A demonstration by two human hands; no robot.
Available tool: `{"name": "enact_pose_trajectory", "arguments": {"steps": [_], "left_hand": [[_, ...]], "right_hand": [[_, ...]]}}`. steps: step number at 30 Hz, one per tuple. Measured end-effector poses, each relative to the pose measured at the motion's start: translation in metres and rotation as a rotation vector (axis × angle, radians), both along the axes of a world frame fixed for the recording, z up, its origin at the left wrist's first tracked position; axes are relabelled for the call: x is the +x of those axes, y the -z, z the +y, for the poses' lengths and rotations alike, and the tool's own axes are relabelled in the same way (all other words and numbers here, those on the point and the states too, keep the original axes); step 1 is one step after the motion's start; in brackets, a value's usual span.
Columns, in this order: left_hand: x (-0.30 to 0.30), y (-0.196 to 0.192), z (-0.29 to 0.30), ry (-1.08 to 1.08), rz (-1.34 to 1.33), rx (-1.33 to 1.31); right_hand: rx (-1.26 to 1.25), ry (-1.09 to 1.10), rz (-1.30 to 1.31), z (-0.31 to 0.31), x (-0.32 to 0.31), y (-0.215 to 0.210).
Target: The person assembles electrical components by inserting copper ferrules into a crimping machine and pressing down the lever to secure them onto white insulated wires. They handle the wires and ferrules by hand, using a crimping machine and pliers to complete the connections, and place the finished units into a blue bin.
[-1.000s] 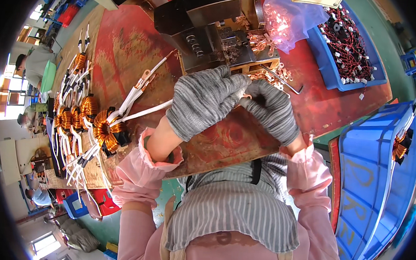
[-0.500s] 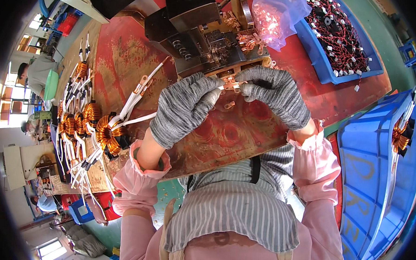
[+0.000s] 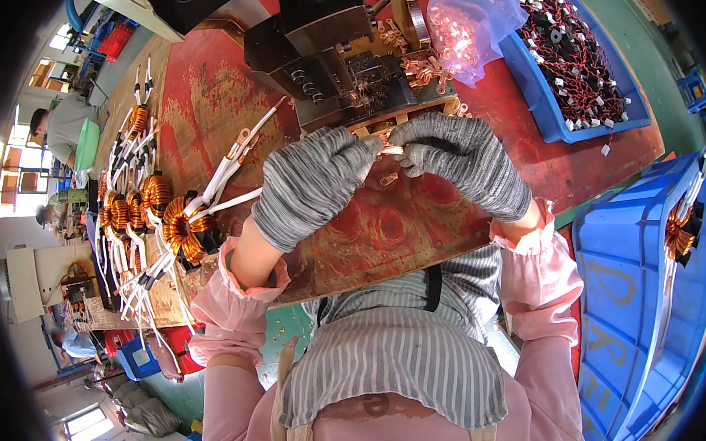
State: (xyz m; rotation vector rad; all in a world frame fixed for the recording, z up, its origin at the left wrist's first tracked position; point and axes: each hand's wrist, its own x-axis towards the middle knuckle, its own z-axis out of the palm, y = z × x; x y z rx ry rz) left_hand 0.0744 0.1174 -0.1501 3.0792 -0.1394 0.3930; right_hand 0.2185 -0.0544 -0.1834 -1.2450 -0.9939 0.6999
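My gloved left hand (image 3: 315, 183) is closed around a white wire lead (image 3: 239, 201), which runs from a copper-wound ring coil (image 3: 185, 229) on the table to the left. My gloved right hand (image 3: 462, 158) pinches a copper cable lug (image 3: 391, 150) at the left hand's fingertips, in front of the press. The fingers hide most of the lug and the wire end, so how far one sits in the other cannot be made out. One loose copper lug (image 3: 389, 179) lies on the table just below the hands. The black metal press (image 3: 320, 61) stands right behind them.
More ring coils (image 3: 125, 210) with white leads are heaped at the left. Copper lugs (image 3: 426, 70) and a clear bag of lugs (image 3: 455, 44) lie beside the press. A blue bin (image 3: 562, 131) holds red-and-black wires. Blue crates (image 3: 625, 311) stand at the right.
Both hands have turned slightly and drawn closer together at the fingertips. Less copper now shows between them. The loose lug, coils and press have stayed put.
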Motion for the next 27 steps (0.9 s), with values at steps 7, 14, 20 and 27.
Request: {"name": "enact_pose_trajectory", "arguments": {"steps": [7,14,20,27], "left_hand": [[-0.002,0.005,-0.002,0.004,-0.067,0.288],[-0.028,-0.023,0.052,-0.055,0.456,-0.612],[-0.028,-0.017,0.063,-0.162,0.118,0.295],[-0.023,-0.013,0.071,-0.257,0.086,0.481]], "right_hand": [[-0.055,0.159,-0.203,0.009,-0.010,-0.003],[-0.083,0.089,-0.065,0.010,-0.001,-0.005],[-0.003,0.120,-0.121,0.041,-0.003,-0.001],[-0.001,0.172,0.070,0.063,0.008,0.001]]}}
